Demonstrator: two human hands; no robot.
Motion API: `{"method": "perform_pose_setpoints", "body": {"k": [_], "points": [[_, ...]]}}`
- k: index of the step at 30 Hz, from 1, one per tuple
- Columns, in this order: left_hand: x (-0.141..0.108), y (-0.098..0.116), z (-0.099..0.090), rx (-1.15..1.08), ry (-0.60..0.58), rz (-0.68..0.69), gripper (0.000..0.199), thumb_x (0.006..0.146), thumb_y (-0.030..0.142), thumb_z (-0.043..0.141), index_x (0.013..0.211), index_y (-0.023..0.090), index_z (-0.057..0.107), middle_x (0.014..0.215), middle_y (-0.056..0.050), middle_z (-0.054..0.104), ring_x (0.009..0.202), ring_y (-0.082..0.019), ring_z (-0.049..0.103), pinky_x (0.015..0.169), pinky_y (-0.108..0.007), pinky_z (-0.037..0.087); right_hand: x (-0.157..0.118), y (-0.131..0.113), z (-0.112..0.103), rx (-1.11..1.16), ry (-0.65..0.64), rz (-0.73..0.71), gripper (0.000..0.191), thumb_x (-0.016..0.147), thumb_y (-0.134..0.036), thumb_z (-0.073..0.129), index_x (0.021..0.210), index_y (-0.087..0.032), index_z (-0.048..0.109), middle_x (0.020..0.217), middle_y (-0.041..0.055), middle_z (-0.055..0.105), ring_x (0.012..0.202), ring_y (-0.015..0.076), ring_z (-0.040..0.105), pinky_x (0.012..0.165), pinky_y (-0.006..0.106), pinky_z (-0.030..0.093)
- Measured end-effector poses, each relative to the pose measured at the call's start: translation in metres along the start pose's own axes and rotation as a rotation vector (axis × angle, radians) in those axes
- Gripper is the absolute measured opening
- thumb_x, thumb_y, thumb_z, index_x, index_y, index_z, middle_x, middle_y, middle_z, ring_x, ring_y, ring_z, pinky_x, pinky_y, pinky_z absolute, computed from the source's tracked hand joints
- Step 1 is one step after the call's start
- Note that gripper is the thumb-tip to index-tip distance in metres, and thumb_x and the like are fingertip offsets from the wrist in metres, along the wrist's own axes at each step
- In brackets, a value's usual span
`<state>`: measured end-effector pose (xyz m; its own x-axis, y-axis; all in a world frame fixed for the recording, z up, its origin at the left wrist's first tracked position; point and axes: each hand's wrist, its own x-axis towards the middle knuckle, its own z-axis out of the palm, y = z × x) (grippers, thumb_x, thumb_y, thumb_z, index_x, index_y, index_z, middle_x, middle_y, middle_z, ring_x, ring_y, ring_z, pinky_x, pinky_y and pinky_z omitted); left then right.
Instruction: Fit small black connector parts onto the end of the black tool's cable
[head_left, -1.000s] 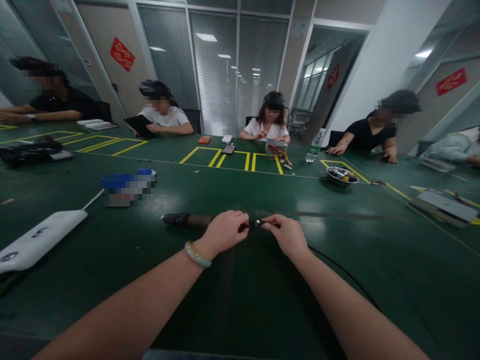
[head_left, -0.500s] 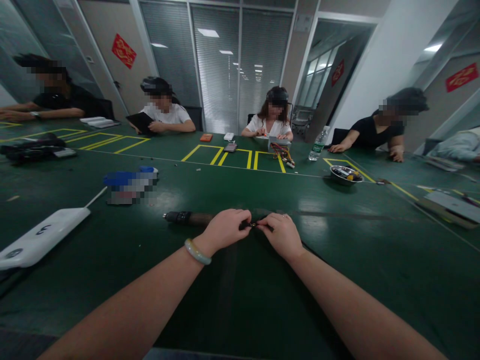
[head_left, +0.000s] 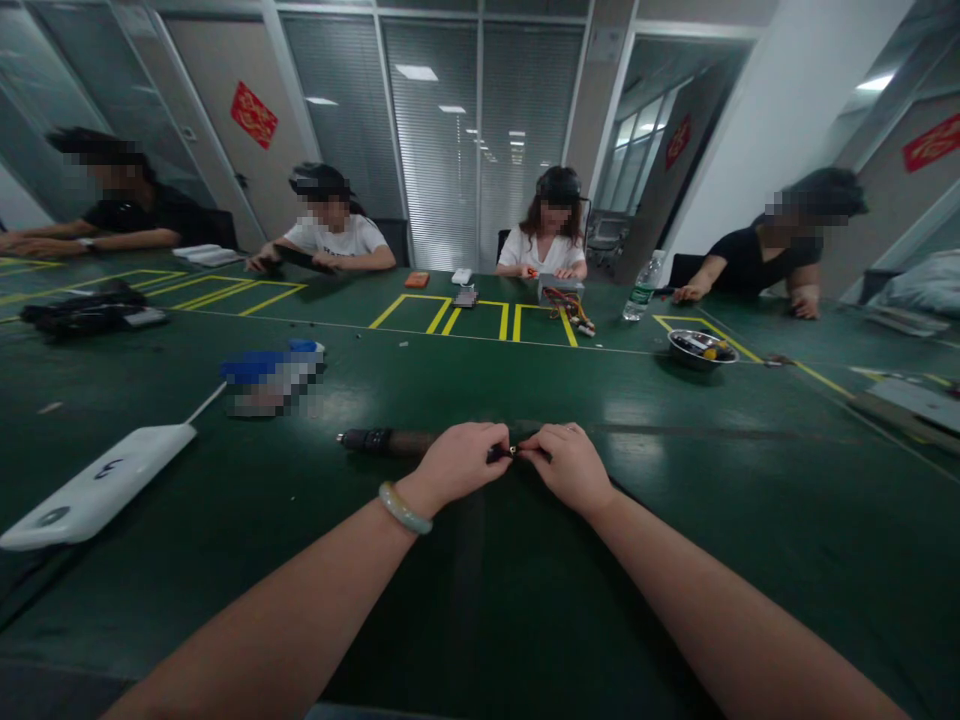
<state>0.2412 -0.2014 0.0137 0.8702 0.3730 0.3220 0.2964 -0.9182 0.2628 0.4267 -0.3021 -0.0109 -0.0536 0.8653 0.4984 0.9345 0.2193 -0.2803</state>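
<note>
An electric screwdriver (head_left: 405,442), dark and cylindrical with its tip to the left, lies on the green table; its right part is hidden behind my left hand (head_left: 466,455). That hand, with a bracelet (head_left: 405,508) at the wrist, is closed in a pinch on a small dark connector-like piece (head_left: 498,453). Facing it, my right hand (head_left: 566,465) pinches at the other side, where a tiny brass-coloured bit (head_left: 513,451) shows between the fingertips. What the right fingers grip is mostly covered. A black cable (head_left: 630,492) runs beside the right wrist.
To the left lie a white power bank (head_left: 105,485) with a cable and a blurred blue-and-grey item (head_left: 274,375). Farther off are a metal bowl (head_left: 702,352), a water bottle (head_left: 643,288), a grey box with wires (head_left: 561,290) and yellow tape marks. Several people sit across the table (head_left: 360,380).
The view has shifted slightly, so things appear a little lower and to the right. My hands keep their pinch close together. A person across has lowered a dark tablet-like item.
</note>
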Motion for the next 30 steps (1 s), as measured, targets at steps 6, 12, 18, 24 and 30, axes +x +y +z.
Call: {"method": "perform_pose_setpoints", "body": {"k": [6,12,18,24,30], "points": [[-0.0003,-0.0013,0.0014,0.009,0.009,0.003,0.011,0.085,0.031,0.06,0.09,0.022,0.057,0.088,0.0,0.062,0.082,-0.017,0.058,0.074,-0.029,0.043,0.0004,-0.0008,-0.0003,0.036,-0.005,-0.011,0.006,0.086,-0.017,0.07,0.088,-0.02,0.066,0.088,0.0005,0.066,0.087,0.0175,0.059,0.083,0.033,0.033],[0.0001,-0.0006,0.0032,0.024,0.012,0.002,0.012,0.086,0.032,0.059,0.088,0.021,0.056,0.086,0.0,0.062,0.081,-0.017,0.058,0.072,-0.029,0.042,-0.0003,-0.0023,0.0001,0.005,-0.017,-0.033,0.003,0.088,-0.018,0.068,0.089,-0.02,0.066,0.089,0.0022,0.066,0.088,0.0183,0.059,0.083,0.033,0.034],[-0.0009,0.0009,0.0036,0.021,0.013,-0.053,0.017,0.085,0.034,0.06,0.095,0.021,0.054,0.088,0.0,0.062,0.082,-0.018,0.06,0.073,-0.03,0.044,0.0012,-0.0062,0.0004,-0.105,-0.051,-0.063,0.002,0.089,-0.018,0.065,0.089,-0.019,0.066,0.089,0.0032,0.065,0.088,0.0192,0.058,0.081,0.034,0.035],[-0.0025,0.0023,0.0024,0.007,0.014,-0.071,0.022,0.084,0.033,0.061,0.101,0.023,0.051,0.093,0.0,0.063,0.086,-0.019,0.061,0.075,-0.031,0.046,0.0045,-0.0042,0.0029,-0.123,-0.056,-0.067,0.007,0.089,-0.015,0.064,0.089,-0.022,0.067,0.114,0.0012,0.064,0.099,0.0189,0.058,0.084,0.032,0.039],[-0.0021,0.0038,-0.0003,0.007,0.011,-0.104,0.03,0.083,0.032,0.064,0.106,0.024,0.047,0.095,-0.001,0.061,0.088,-0.02,0.062,0.075,-0.032,0.046,0.0029,-0.0011,0.0067,-0.124,-0.086,-0.029,0.011,0.09,-0.018,0.063,0.096,-0.024,0.069,0.097,-0.001,0.069,0.088,0.0174,0.062,0.082,0.029,0.042]]}}
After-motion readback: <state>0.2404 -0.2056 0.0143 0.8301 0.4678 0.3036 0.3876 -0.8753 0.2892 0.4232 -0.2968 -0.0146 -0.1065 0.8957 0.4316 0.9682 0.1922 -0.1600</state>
